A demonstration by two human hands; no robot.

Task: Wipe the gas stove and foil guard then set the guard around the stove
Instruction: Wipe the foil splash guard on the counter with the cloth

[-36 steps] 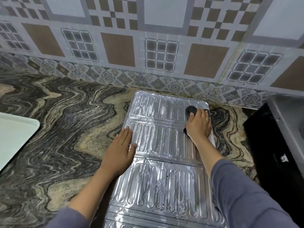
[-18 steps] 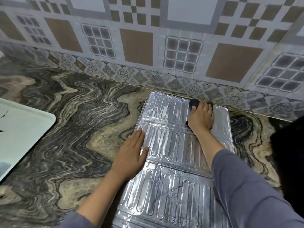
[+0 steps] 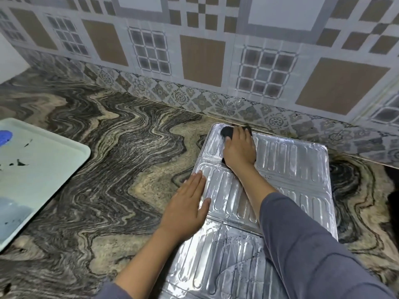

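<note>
The silver ribbed foil guard [image 3: 298, 169] lies flat and unfolded on the marble counter, reaching from the wall toward me. My right hand [image 3: 239, 152] presses a dark cloth [image 3: 227, 132] onto the guard's far left corner, with the cloth showing past my fingertips. My left hand [image 3: 187, 206] rests flat, fingers together, on the guard's left edge at the middle panel and holds nothing. Small dark specks dot the near panel. The gas stove shows only as a black edge [image 3: 393, 203] at the far right.
A pale green tray [image 3: 49, 165] with dark smears and a blue blob sits on the counter at the left. The patterned tile wall [image 3: 203, 61] runs along the back. Bare marble counter [image 3: 112, 169] lies between the tray and the guard.
My right hand has slid the cloth from the right side of the far panel to its left corner. My view has swung left, so the stove has almost left the frame.
</note>
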